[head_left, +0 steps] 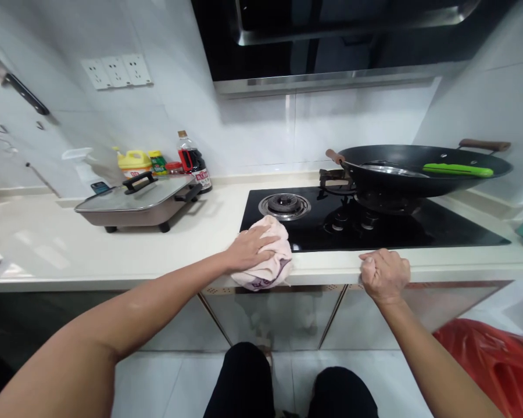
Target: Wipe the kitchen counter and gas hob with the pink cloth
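My left hand presses a bunched pale pink cloth onto the counter's front edge, at the front left corner of the black glass cooktop. Its fingers curl over the cloth, and the lower part, with purple lettering, hangs past the edge. Closed in a fist, my right hand rests on the counter's front edge before the middle of the cooktop. I see nothing in it. The bare left burner lies just behind the cloth.
A black wok with a green-handled utensil sits on the right burner. To the left stand a lidded electric pan, a sauce bottle and a spray bottle. The range hood hangs above; a red bag is lower right.
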